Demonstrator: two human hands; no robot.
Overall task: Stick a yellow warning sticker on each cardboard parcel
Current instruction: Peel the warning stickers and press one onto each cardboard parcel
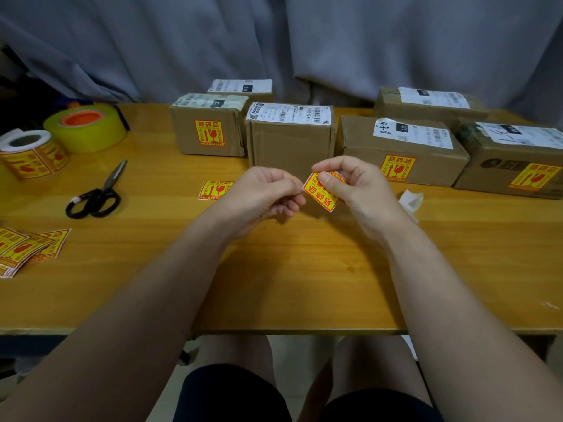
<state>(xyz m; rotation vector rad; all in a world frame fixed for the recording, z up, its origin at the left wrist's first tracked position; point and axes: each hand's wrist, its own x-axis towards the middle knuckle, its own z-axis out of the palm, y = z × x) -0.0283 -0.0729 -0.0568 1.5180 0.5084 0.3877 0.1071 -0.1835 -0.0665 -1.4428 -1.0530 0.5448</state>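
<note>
Above the table's middle, my right hand point(350, 185) pinches a yellow warning sticker point(320, 196) with red print, and my left hand point(265, 196) touches its left corner with closed fingertips. Just behind the hands stands a cardboard parcel point(289, 138) whose front face bears no sticker. The parcel left of it point(208, 129) and two parcels on the right point(402, 147) point(515, 159) each carry a yellow sticker on the front. Two more parcels point(243, 88) point(426, 102) stand in the back row, their fronts hidden. A loose sticker point(214, 189) lies flat on the table by my left hand.
A sticker roll point(30, 153) and a yellow tape roll point(86, 127) stand at the far left. Black scissors point(97, 194) lie nearby. Several cut stickers point(27, 248) lie at the left edge. A white backing scrap point(411, 202) lies at the right. A grey curtain hangs behind the wooden table point(289, 284).
</note>
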